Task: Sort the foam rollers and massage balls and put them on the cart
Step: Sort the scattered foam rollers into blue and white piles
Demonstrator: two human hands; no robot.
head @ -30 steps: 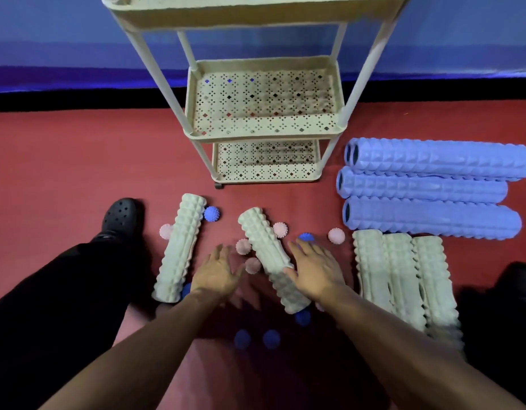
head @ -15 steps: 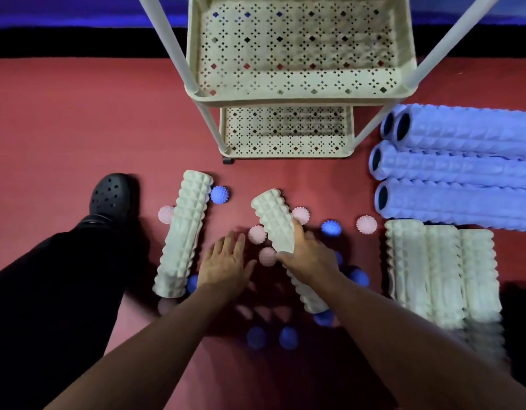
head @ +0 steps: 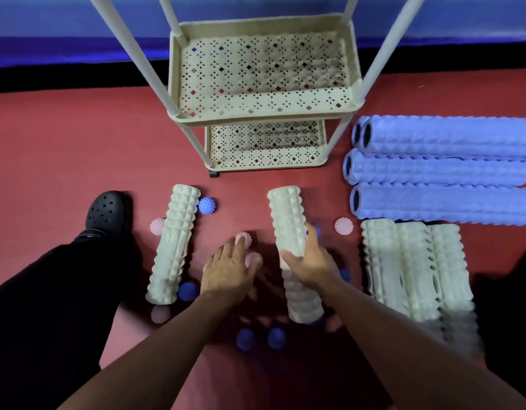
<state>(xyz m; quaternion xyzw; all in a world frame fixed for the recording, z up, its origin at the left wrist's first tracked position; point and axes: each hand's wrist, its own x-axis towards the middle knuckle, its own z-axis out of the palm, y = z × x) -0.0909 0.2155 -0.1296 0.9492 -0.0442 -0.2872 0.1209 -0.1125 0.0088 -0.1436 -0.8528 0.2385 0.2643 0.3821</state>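
Left to right: black clog (head: 105, 209); a cream foam roller (head: 173, 244) lying on the red floor (head: 63, 149); left hand (head: 226, 270), fingers spread flat over pink spiky balls (head: 244, 240); right hand (head: 309, 263) gripping a second cream roller (head: 289, 229) mid-length; the cart (head: 264, 113) beyond; three cream rollers (head: 415, 267); stacked blue rollers (head: 442, 170).

no readable text, labels, brands or numbers on anything in view

Cream rollers (head: 288, 229): five
Blue rollers (head: 445, 170): four
Cart (head: 264, 113): one
Balls: several pink and blue, some hidden
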